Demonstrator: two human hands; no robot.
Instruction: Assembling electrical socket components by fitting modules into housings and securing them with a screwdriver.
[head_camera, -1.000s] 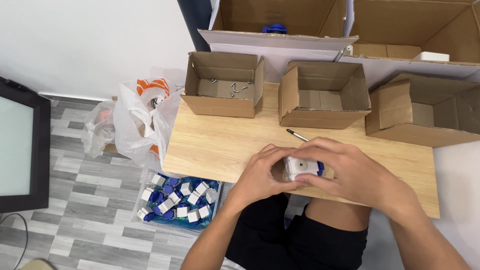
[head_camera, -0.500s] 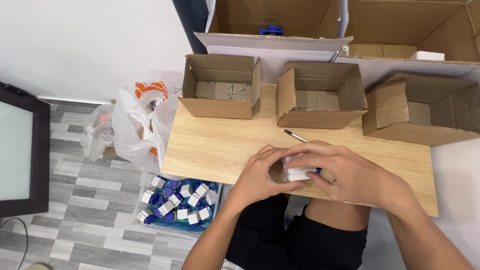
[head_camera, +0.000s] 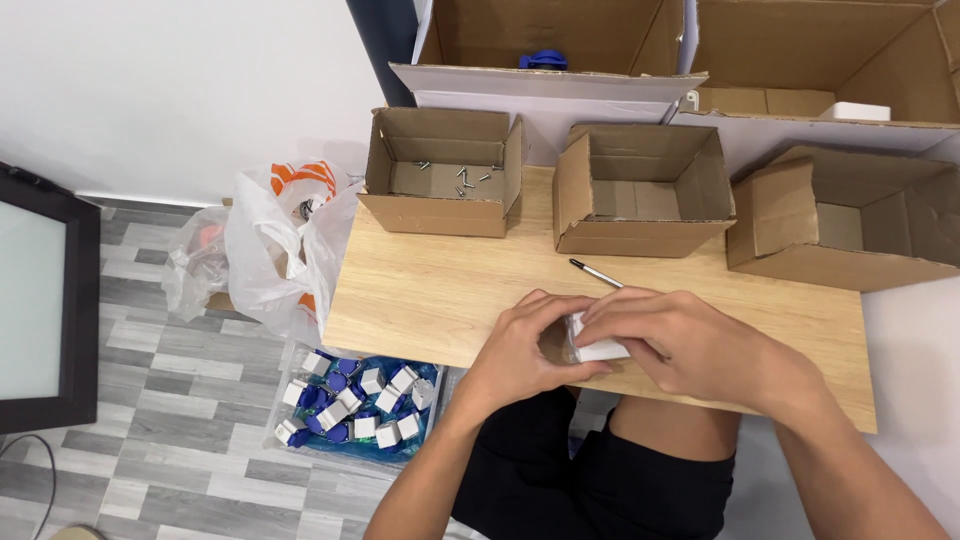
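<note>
White and boxy, a small plastic part (head_camera: 597, 340) sits clasped between both hands at the near edge of the wooden tabletop (head_camera: 430, 290). The left hand (head_camera: 530, 345) cups it from one side and the right hand (head_camera: 690, 345) covers it from the other; each grip is closed on the part, with fingers hiding most of it. Just beyond the right hand's grip lies a thin pen-like tool (head_camera: 596, 273), and farther out stand three open cardboard boxes: one with loose screws (head_camera: 440, 170), an empty middle box (head_camera: 640, 190), and a third box (head_camera: 850, 215). Below the left hand's grip, on the floor, a tray of blue and white parts (head_camera: 355, 395) rests beside a plastic bag (head_camera: 270, 250). Being held so close to the tabletop's edge, the part would likely drop to the lap or floor if a finger slipped.
</note>
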